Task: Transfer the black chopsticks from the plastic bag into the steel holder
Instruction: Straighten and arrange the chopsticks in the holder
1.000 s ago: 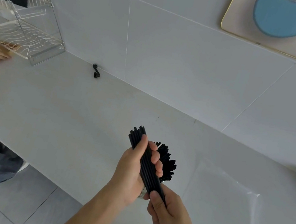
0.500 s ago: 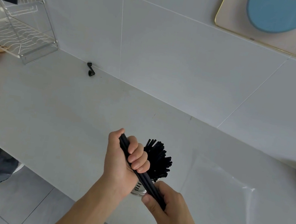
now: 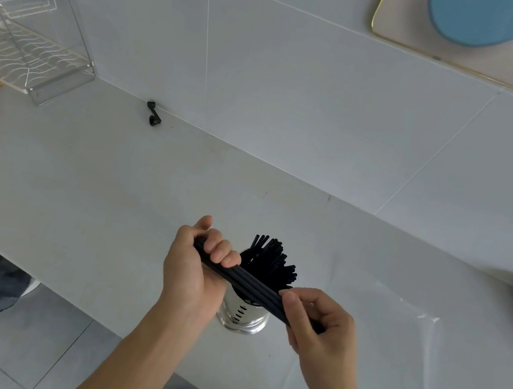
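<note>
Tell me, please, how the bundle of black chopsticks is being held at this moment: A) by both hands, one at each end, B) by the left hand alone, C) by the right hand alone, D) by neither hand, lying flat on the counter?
A: the left hand grips one end of the bundle of black chopsticks and the right hand pinches the other, holding it across in front of the steel holder.

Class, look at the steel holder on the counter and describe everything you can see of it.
The steel holder is a shiny, upright metal cylinder with small slots punched in its wall. It stands on the pale counter, left of the clear plastic bag. Black chopsticks fan out of its top. The hands' bundle crosses in front, hiding its rim.
</note>
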